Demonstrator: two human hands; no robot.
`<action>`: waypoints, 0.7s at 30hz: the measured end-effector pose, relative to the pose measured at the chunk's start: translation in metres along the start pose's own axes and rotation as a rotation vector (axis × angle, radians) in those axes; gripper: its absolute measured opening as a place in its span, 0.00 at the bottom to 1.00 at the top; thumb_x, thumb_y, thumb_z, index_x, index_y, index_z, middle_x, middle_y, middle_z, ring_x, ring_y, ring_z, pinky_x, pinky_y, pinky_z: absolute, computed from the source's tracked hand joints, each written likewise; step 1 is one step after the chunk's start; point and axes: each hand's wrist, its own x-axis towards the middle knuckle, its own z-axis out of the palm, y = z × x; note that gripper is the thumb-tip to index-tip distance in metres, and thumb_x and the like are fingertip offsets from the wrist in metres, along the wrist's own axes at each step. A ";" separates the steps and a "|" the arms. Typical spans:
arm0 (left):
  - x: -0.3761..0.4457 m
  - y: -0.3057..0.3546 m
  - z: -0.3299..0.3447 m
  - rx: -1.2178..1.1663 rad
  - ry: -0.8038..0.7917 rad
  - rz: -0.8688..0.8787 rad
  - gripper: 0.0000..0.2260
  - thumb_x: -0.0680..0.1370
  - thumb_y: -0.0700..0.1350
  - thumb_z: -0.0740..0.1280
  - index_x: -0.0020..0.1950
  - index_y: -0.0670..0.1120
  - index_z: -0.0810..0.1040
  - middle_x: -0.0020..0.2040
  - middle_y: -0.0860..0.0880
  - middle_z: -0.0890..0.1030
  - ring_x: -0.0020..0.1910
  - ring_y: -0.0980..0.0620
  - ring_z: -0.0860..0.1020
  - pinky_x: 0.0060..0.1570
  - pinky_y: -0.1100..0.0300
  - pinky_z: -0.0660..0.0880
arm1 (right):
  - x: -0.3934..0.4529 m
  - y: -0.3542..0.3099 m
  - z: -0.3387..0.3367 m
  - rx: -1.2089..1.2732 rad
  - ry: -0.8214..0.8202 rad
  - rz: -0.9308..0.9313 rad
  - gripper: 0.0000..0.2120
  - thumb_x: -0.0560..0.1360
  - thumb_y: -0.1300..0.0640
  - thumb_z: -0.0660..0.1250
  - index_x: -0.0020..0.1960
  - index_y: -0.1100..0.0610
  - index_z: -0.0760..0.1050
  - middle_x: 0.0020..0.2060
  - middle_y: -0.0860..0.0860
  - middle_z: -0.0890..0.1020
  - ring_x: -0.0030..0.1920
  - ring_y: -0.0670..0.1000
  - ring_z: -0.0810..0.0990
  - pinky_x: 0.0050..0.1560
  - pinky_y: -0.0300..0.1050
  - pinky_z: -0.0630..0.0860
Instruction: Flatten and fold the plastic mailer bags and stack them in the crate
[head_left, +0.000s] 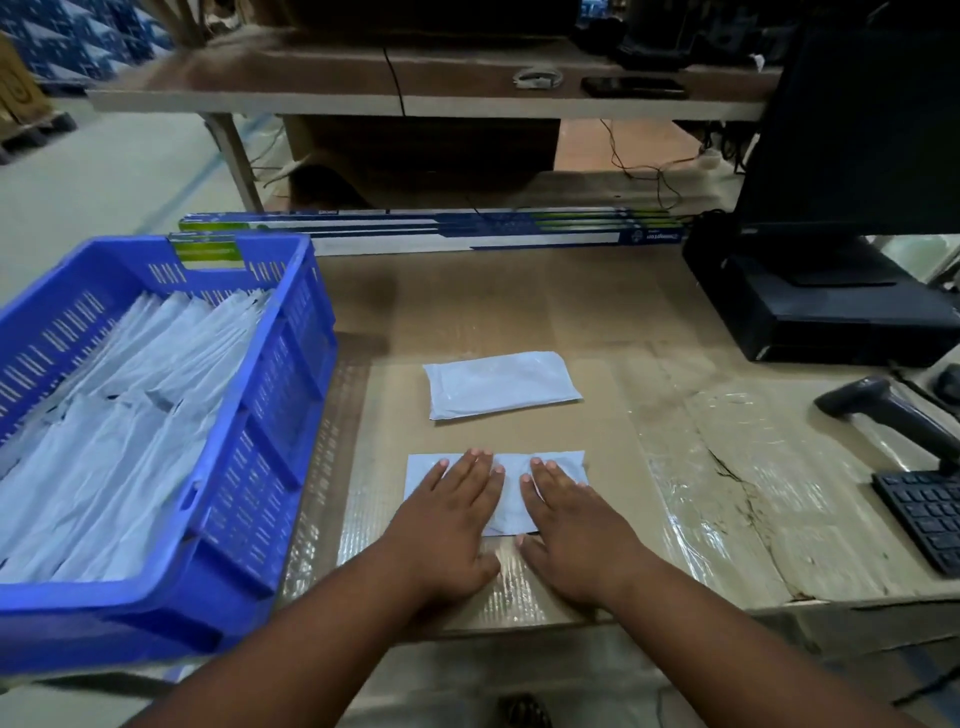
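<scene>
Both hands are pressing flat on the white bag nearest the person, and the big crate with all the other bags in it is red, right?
Not quite: the crate is blue, not red, as the head view shows. The rest holds: the left hand and right hand press flat on the nearest white bag, and the crate holds the other bags.

Bare desk (519, 312) lies open beyond the far bag (501, 383). The crate (291, 374) walls the left; scanner (893, 410) and keyboard (930, 514) (both at the edge) crowd the right.
</scene>
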 end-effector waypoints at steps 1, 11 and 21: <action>-0.003 -0.003 0.008 -0.010 -0.001 -0.013 0.46 0.74 0.66 0.48 0.87 0.47 0.39 0.85 0.47 0.34 0.84 0.49 0.33 0.83 0.46 0.38 | 0.001 -0.002 -0.005 -0.035 0.038 -0.006 0.45 0.75 0.32 0.43 0.86 0.56 0.53 0.85 0.56 0.50 0.85 0.57 0.52 0.82 0.57 0.56; -0.009 -0.012 0.023 -0.037 0.082 -0.043 0.40 0.79 0.63 0.45 0.87 0.44 0.45 0.87 0.45 0.41 0.86 0.49 0.38 0.84 0.46 0.41 | 0.018 -0.035 0.019 0.040 0.156 -0.073 0.41 0.81 0.28 0.35 0.86 0.52 0.42 0.85 0.51 0.39 0.84 0.53 0.36 0.81 0.62 0.38; -0.042 -0.036 0.030 -0.040 0.167 -0.107 0.38 0.81 0.62 0.52 0.87 0.44 0.51 0.86 0.44 0.45 0.86 0.45 0.46 0.81 0.48 0.41 | 0.032 -0.040 -0.025 -0.142 -0.023 -0.057 0.42 0.80 0.27 0.45 0.86 0.51 0.50 0.86 0.53 0.48 0.85 0.55 0.47 0.82 0.65 0.42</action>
